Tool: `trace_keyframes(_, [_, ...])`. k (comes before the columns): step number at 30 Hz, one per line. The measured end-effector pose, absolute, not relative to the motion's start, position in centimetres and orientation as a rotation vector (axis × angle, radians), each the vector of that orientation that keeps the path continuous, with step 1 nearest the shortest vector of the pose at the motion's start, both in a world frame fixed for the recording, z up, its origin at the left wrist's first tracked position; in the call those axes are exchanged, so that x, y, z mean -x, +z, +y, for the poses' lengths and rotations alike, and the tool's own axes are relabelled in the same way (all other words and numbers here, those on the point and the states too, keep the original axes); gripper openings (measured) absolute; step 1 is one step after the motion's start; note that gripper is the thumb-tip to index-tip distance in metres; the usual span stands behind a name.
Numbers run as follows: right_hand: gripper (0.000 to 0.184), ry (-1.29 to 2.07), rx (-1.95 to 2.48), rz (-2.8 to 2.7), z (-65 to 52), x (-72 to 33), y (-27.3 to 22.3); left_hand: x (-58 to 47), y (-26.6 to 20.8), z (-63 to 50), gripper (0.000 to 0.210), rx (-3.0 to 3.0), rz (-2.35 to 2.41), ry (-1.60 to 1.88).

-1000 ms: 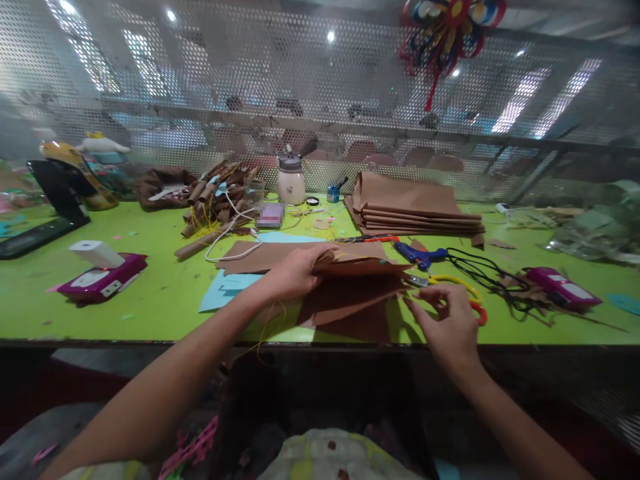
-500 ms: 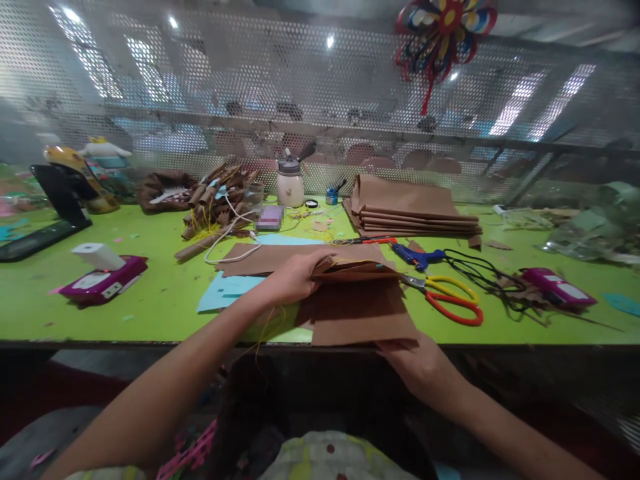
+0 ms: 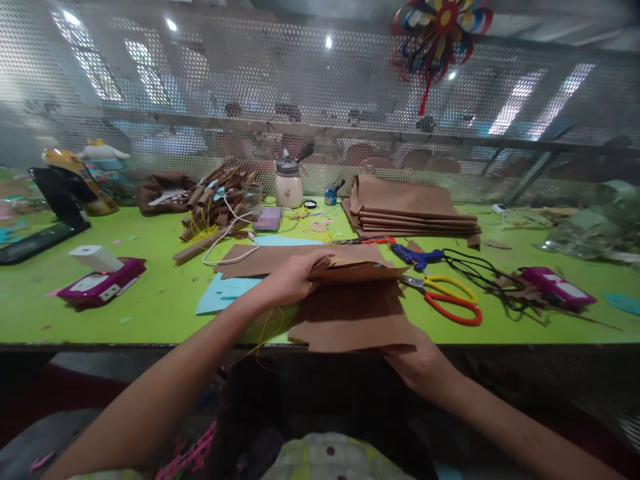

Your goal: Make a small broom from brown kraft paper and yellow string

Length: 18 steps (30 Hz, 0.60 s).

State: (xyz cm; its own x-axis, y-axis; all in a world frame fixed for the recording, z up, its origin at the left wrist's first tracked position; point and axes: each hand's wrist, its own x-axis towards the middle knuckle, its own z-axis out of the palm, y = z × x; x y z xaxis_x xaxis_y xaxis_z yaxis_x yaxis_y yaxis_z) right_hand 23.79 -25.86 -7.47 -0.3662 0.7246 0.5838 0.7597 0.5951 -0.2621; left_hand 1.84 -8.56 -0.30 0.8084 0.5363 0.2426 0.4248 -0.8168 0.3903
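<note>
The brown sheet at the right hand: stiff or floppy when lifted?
The brown sheet is probably light, since it looks thin. It may hold some shape, looking fairly flat near the right hand. It likely bends, as the similar-looking brown stack is folded.

The scissors (image 3: 425,285) lie on the table (image 3: 163,320), the sheets of paper (image 3: 357,323) just to their left, the glue gun (image 3: 416,257) just behind. Farther behind the scissors rests the folded paper stack (image 3: 410,217); the bottle (image 3: 289,189) stands behind and left of them. Far to their left sits the socket block (image 3: 103,287).
</note>
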Motion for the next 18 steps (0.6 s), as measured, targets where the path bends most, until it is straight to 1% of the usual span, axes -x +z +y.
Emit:
trace_keyframes(6, [0.025, -0.017, 1.093, -2.125, -26.7, -25.0, -5.2, -1.8, -0.3, -8.4, 0.063, -2.662, 0.718, 0.476])
trace_keyframes(11, [0.014, -0.061, 1.166, -1.898, -25.4, -25.9, -4.0, -1.9, -0.4, -8.4, 0.064, -2.646, 0.715, 0.483])
trace_keyframes(13, [0.013, -0.055, 1.123, -1.842, -25.0, -26.2, -3.5, -1.8, -0.5, -8.4, 0.066, -2.641, 0.713, 0.479])
trace_keyframes(15, [0.017, 0.022, 1.039, -1.849, -25.0, -26.5, -2.6, -1.8, -0.4, -8.5, 0.066, -2.635, 0.705, 0.469])
trace_keyframes(18, [0.023, 0.247, 0.935, -1.891, -26.4, -27.4, -1.0, -1.7, -0.4, -8.6, 0.065, -2.634, 0.710, 0.442])
